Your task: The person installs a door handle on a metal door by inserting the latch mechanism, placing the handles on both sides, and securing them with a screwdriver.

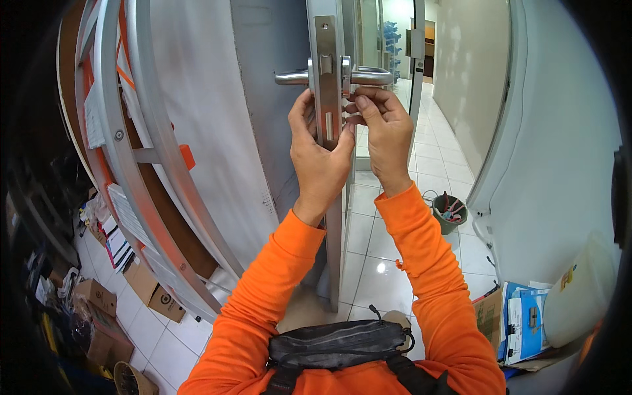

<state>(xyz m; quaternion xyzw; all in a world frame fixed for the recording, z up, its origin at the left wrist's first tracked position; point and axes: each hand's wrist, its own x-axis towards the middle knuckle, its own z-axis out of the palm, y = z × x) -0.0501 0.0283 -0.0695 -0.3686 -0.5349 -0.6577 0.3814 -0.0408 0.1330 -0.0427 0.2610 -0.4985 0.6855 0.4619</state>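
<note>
Clasps door edge (335, 263) around lock plate (326, 92) with left hand (321, 161), apparently for steadiness; bunches right hand (387, 128), lever handle (373, 77) just above, apparently for precision; cannot tell whether pinching anything.

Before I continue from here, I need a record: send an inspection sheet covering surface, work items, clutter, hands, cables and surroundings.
Surface: white floor tiles; upright door edge at the hands.
Work items: metal lock plate, left lever handle, right lever handle, all on the door.
Clutter: green bucket holding small items; cardboard box.
Hands: left hand straddles the door edge; right hand works just below the right lever handle, anything pinched unclear.
Cables: thin line on the right wall, probably a cable.
Surroundings: metal ladder at left; tiled corridor beyond.
</note>
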